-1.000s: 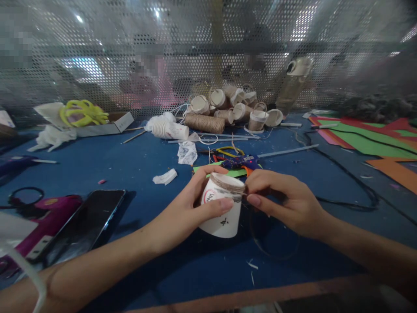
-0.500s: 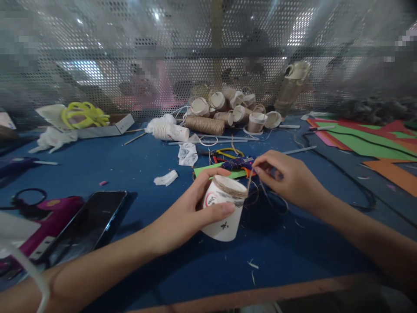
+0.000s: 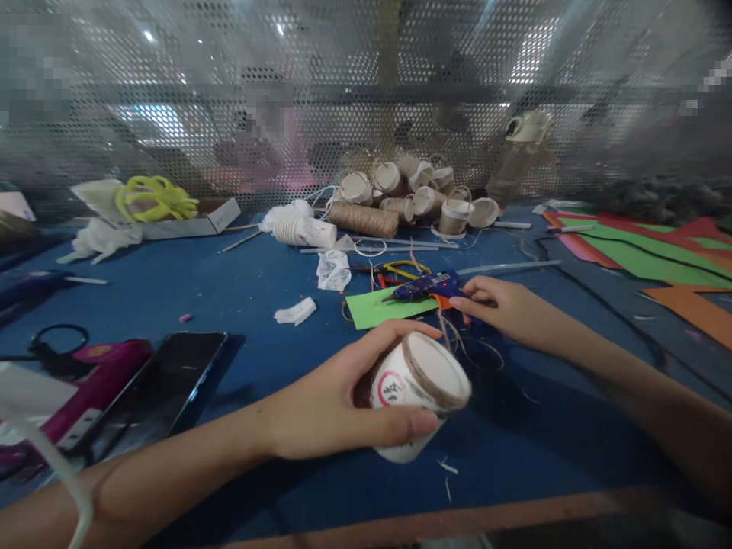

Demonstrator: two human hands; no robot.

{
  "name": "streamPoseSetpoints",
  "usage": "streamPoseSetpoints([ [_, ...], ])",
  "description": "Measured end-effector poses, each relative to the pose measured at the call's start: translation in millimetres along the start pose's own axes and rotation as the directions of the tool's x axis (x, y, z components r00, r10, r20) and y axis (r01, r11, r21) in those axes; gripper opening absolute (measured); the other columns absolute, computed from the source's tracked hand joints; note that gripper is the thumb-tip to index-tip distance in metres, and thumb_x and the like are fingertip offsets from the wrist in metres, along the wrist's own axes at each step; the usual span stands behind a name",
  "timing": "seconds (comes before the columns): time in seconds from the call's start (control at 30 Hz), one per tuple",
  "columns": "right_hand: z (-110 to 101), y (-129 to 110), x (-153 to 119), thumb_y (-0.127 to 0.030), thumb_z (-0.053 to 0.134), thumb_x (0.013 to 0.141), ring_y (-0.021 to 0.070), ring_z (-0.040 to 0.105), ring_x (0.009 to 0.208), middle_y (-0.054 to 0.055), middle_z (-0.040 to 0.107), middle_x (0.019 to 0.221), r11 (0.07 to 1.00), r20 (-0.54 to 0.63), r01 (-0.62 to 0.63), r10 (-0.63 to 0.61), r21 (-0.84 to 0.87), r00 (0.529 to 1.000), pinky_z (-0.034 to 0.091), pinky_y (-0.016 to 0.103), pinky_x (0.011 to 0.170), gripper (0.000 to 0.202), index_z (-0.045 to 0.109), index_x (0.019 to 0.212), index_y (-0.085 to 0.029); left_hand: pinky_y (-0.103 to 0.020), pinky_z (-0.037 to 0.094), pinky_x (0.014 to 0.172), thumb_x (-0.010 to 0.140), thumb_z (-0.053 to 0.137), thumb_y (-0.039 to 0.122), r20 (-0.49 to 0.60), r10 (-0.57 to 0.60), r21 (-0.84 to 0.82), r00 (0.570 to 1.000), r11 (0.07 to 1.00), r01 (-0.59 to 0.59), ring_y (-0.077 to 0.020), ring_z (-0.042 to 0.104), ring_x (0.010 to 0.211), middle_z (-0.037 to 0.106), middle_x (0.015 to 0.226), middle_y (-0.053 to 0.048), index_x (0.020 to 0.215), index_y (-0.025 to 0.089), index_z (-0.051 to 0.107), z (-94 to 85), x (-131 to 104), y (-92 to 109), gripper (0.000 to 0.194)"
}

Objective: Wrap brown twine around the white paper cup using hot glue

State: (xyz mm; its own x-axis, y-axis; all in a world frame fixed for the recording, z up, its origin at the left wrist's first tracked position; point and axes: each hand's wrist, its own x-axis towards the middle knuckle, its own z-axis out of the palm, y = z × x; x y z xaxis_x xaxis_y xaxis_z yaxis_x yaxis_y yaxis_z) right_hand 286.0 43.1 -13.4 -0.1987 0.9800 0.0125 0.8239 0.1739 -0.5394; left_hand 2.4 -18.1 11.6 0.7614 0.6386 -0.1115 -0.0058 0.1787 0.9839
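My left hand (image 3: 343, 404) is wrapped round a white paper cup (image 3: 403, 400) with a printed red ring and black characters. The cup leans to the right, its mouth facing up and right. A few turns of brown twine (image 3: 426, 374) circle it just below the rim, and a loose tail trails off behind it. Fingers closed, my right hand (image 3: 492, 305) grips the handle end of a blue glue gun (image 3: 428, 287) with an orange trigger. The gun's nozzle lies over a green paper piece (image 3: 377, 306), and a clear glue stick (image 3: 508, 267) shows behind it.
Twine-wrapped cups (image 3: 423, 200), a twine roll (image 3: 366, 219) and stacked paper cups (image 3: 303, 230) lie at the back. A phone (image 3: 183, 374) and a magenta tool (image 3: 108, 374) sit left. Coloured paper (image 3: 646, 244) and a black cable (image 3: 606, 314) occupy the right. Yellow-handled pliers (image 3: 403, 269) lie behind the gun.
My right hand has let go of the twine and taken hold of the glue gun. My left hand has brought the cup nearer and to the right, tipping it more.
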Motion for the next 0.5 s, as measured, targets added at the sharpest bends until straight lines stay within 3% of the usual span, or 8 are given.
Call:
streamPoseSetpoints([
  [0.13,-1.5,-5.2,-1.2,-0.064,0.057,0.089,0.0139,0.057,0.055,0.000,0.068,0.067,0.971,-0.016,-0.079,0.084,0.228,0.996,0.043,0.027,0.052,0.042,0.053,0.086,-0.022,-0.034,0.056,0.085,0.066,0.083,0.017,0.253,0.065,0.023,0.965,0.997,-0.073,-0.0258,0.067,0.100,0.068,0.114,-0.006,0.136,0.027,0.056,-6.4,-2.0,-0.8,0.076],
  [0.2,-2.1,-6.4,-1.5,-0.067,0.061,0.085,0.0117,0.055,0.050,-0.001,0.065,0.065,0.942,-0.041,-0.104,0.123,0.318,0.992,0.040,0.025,0.046,0.046,0.053,0.086,-0.021,-0.040,0.052,0.099,0.066,0.079,0.014,0.365,0.043,0.119,0.930,0.989,-0.092,-0.0303,0.067,0.110,0.070,0.124,-0.008,0.135,0.023,0.061,-8.8,-1.9,-2.2,0.072],
  [0.23,-2.5,-6.4,-1.4,-0.068,0.063,0.084,0.0109,0.053,0.049,-0.002,0.063,0.065,0.929,-0.052,-0.111,0.138,0.353,0.989,0.040,0.024,0.045,0.047,0.053,0.086,-0.021,-0.040,0.051,0.101,0.069,0.075,0.015,0.405,0.093,0.130,0.910,0.979,-0.158,-0.0303,0.068,0.110,0.070,0.126,-0.009,0.137,0.022,0.061,-9.4,-1.8,-3.1,0.069],
  [0.33,-3.7,-4.8,-0.7,-0.067,0.066,0.082,0.0100,0.052,0.048,-0.003,0.060,0.064,0.908,-0.075,-0.111,0.154,0.405,0.985,0.040,0.023,0.044,0.048,0.053,0.086,-0.021,-0.040,0.053,0.097,0.062,0.079,0.012,0.299,0.137,0.109,0.944,0.978,-0.177,-0.0307,0.067,0.109,0.068,0.124,-0.010,0.140,0.022,0.057,-8.9,-2.7,-5.4,0.081],
  [0.4,-3.6,-3.9,-0.6,-0.067,0.067,0.081,0.0103,0.052,0.048,-0.003,0.059,0.063,0.907,-0.073,-0.098,0.140,0.411,0.987,0.040,0.023,0.044,0.048,0.053,0.087,-0.021,-0.042,0.055,0.092,0.073,0.075,0.016,0.226,0.107,0.045,0.968,0.992,-0.120,-0.0295,0.068,0.106,0.064,0.125,-0.010,0.143,0.028,0.049,-7.9,-3.8,-5.4,0.075],
  [0.5,-2.8,-6.0,-2.5,-0.068,0.066,0.081,0.0106,0.049,0.048,-0.005,0.055,0.059,0.917,-0.074,-0.094,0.133,0.388,0.988,0.039,0.024,0.045,0.049,0.053,0.088,-0.021,-0.041,0.056,0.086,0.081,0.074,0.023,0.193,0.068,0.088,0.979,0.992,-0.087,-0.0285,0.066,0.104,0.062,0.124,-0.012,0.142,0.029,0.047,-7.3,-3.9,-4.3,0.067],
])
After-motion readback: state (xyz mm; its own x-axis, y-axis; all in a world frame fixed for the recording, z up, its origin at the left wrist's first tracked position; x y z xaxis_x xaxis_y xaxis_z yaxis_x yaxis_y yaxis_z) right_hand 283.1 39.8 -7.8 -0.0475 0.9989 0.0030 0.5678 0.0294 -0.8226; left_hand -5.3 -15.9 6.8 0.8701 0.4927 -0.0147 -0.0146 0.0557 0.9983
